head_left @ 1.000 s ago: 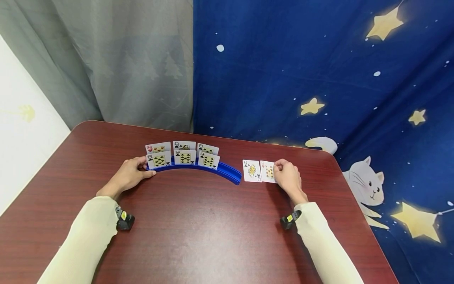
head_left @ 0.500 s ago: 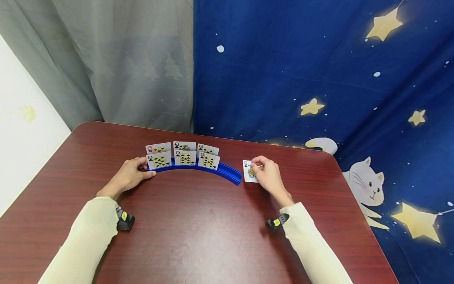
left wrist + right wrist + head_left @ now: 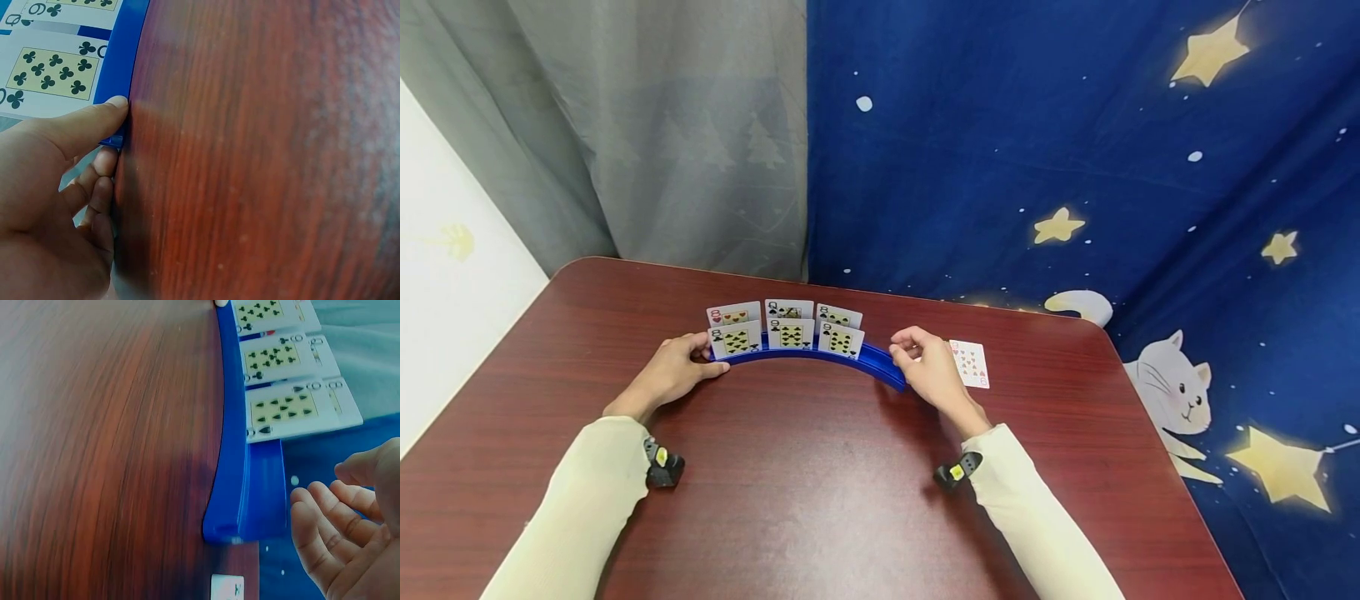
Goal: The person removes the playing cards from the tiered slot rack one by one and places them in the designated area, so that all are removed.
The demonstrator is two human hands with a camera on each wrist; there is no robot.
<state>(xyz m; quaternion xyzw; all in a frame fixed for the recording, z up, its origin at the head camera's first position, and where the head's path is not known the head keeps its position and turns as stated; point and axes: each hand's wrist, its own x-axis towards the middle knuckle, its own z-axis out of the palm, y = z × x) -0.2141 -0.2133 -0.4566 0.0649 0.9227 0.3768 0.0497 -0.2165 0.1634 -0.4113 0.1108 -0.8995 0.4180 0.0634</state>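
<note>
A curved blue card holder [image 3: 880, 365] stands on the table with two rows of playing cards upright in it, among them a spade card [image 3: 284, 411] nearest its bare right end. My left hand [image 3: 673, 375] grips the holder's left end, thumb on the front and fingers behind, beside a club card [image 3: 53, 75]. Beyond the holder's right end, my right hand [image 3: 931, 369] hovers with loosely bent fingers, and the right wrist view shows nothing in them. A heart card [image 3: 970, 364] lies face up to its right. The queen of clubs seen earlier is mostly hidden by this hand.
The dark red wooden table [image 3: 820, 500] has its far edge just behind the holder. Behind it hang a grey curtain [image 3: 700, 125] and a blue starry curtain [image 3: 962, 167]. Each wrist wears a small black camera.
My right hand has moved left from the heart card, past the queen of clubs, to the holder's right end, uncovering the heart card. The left hand and holder have stayed put.
</note>
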